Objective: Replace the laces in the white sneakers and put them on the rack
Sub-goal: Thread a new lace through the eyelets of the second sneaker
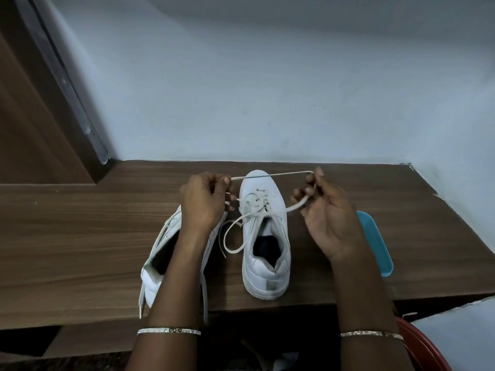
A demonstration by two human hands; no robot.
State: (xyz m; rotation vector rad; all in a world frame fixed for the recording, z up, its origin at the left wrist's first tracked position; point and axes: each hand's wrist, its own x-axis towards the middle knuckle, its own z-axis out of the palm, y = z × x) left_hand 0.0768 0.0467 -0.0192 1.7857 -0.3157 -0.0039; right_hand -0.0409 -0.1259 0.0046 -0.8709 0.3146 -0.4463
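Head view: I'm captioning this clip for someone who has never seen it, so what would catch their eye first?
First, the white lace, pulled taut between the left hand and the right hand, both pinching it above the toe of the upright white sneaker at the middle of the wooden table. Next, the second white sneaker lying partly under the left forearm, and a turquoise plastic container beside the right wrist.
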